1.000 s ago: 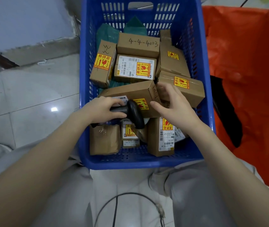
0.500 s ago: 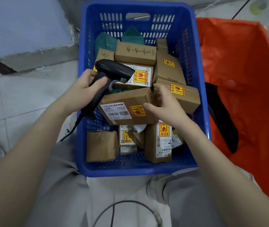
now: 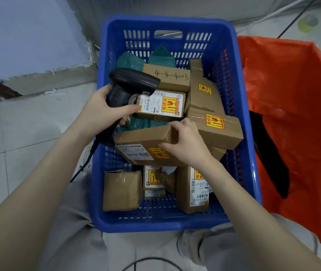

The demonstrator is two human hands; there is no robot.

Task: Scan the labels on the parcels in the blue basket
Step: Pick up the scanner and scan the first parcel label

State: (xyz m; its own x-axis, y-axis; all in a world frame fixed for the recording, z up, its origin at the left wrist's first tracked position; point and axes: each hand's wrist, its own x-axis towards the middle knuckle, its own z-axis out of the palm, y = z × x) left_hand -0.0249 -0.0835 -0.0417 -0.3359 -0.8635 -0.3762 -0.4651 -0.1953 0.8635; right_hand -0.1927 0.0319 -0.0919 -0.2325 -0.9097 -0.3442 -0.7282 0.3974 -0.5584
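A blue basket (image 3: 239,122) in front of my knees holds several brown cardboard parcels with white labels and yellow-red stickers. My left hand (image 3: 103,112) grips a black barcode scanner (image 3: 130,85) by its handle, its head over the basket's left middle. My right hand (image 3: 185,145) holds the right end of a long brown parcel (image 3: 142,141) lying across the middle, its white barcode label (image 3: 136,152) facing me. Behind it lies a parcel with a large white label (image 3: 161,104), and further back a box marked 4-4-4003 (image 3: 169,77).
An orange bag (image 3: 292,106) stands open right of the basket, with a black item (image 3: 273,163) inside. Two green mailers (image 3: 146,59) lie at the basket's far end. The scanner's black cable (image 3: 81,169) hangs down at the left. Grey tiled floor lies on the left.
My left hand has lifted the scanner up from low in the basket to above the parcels. My right hand has tilted the long parcel so that its label faces me.
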